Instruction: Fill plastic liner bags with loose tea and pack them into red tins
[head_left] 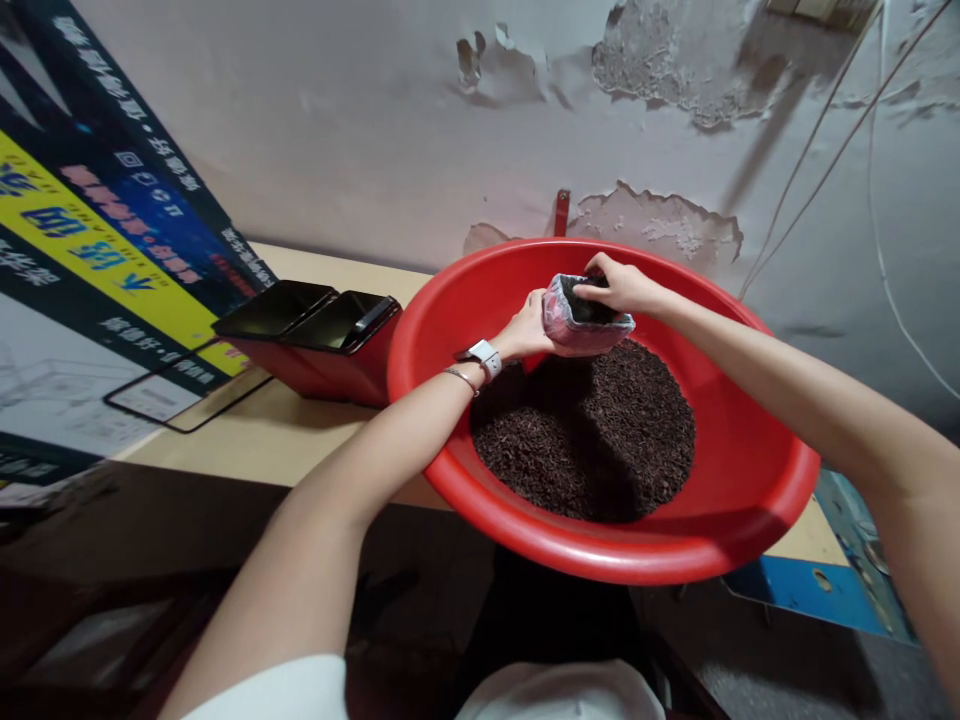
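Over the large red basin (739, 470), my left hand (527, 328) is closed round the side of a clear plastic bag (581, 335) with a pinkish, box-like body. The bag's mouth faces up and its inside looks dark. My right hand (626, 285) is at the far rim of that mouth, fingers bent over it, with the thumb reaching just inside; the fingertips are partly hidden. Below both hands lies a heap of dark brown loose bits (637, 430), resembling tea leaves, on the basin's bottom. A red piece, mostly covered, shows beneath my left hand.
Left of the basin, two red tins (341, 365) with open, dark-rimmed tops stand side by side on the pale tabletop (300, 440). A black wire frame (187, 430) sticks out beside them. A printed board (112, 230) leans at the left. Behind is a peeling wall with hanging cords (817, 150).
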